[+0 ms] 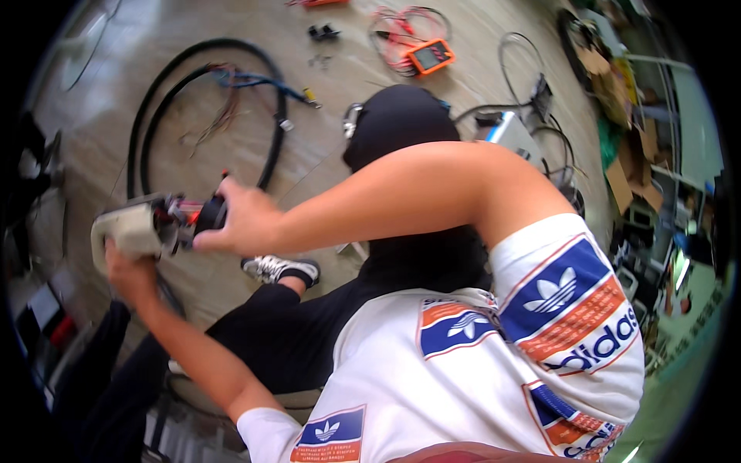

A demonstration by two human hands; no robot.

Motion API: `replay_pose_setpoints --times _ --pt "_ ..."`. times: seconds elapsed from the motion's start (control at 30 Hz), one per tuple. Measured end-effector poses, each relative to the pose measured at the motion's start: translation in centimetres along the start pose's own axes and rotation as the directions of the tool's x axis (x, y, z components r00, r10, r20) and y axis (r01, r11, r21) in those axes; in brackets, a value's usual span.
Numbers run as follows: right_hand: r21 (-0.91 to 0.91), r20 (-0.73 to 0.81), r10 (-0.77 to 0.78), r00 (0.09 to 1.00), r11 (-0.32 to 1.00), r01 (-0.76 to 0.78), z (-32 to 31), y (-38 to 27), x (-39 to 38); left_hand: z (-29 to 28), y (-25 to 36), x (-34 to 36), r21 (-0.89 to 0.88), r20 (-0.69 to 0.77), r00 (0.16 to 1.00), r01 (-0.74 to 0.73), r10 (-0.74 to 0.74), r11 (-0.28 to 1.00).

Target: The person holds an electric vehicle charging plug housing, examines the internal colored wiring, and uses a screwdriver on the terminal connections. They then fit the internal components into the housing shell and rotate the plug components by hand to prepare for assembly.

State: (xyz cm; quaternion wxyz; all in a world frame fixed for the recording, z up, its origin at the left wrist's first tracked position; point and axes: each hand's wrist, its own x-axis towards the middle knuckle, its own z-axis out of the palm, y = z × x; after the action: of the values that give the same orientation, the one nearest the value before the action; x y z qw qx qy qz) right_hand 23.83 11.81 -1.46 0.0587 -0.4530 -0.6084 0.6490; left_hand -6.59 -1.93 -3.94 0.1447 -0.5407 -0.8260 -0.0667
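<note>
My left hand (131, 272) is wrapped around the lower side of a beige plastic housing (133, 228) at the left. From the housing's open right end stick out red and dark inner parts (179, 213). On that same end sits a black round part (210, 216), and my right hand (248, 219) grips it between thumb and fingers. My right arm reaches across from the right, above my bent leg. A thick black cable (143, 123) loops on the floor just beyond the housing. Loose coloured wires (228, 100) and a blue-sleeved lead lie inside the loop.
Farther off on the floor are an orange multimeter (431, 56) with red leads and small black pieces (324, 32). A silver-and-blue box (511, 135) stands behind my right arm. Cardboard boxes (637, 166) line the right side. My shoe (279, 270) is near the hands.
</note>
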Motion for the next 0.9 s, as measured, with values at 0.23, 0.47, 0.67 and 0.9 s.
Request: replay_pose_setpoints --times 0.23,0.47,0.67,0.9 --pt "0.052 0.019 -0.061 0.998 0.997 0.060 -0.4 0.7 0.8 -3.6 5.4 0.7 -0.066 0.186 0.930 0.335 -0.318 0.940" --pt "0.031 0.028 -0.012 1.000 0.999 0.011 -1.1 0.4 0.7 -3.3 6.2 0.3 -0.068 0.194 0.918 0.365 -0.346 0.929" --pt "0.014 0.030 0.029 0.999 0.999 -0.030 -1.4 0.4 0.8 -2.5 5.5 0.5 -0.008 0.235 0.919 0.329 -0.317 0.944" --pt "0.041 0.036 0.042 0.998 0.998 -0.043 -2.7 0.4 0.9 -2.6 6.5 1.1 -0.070 0.300 0.907 0.329 -0.295 0.942"
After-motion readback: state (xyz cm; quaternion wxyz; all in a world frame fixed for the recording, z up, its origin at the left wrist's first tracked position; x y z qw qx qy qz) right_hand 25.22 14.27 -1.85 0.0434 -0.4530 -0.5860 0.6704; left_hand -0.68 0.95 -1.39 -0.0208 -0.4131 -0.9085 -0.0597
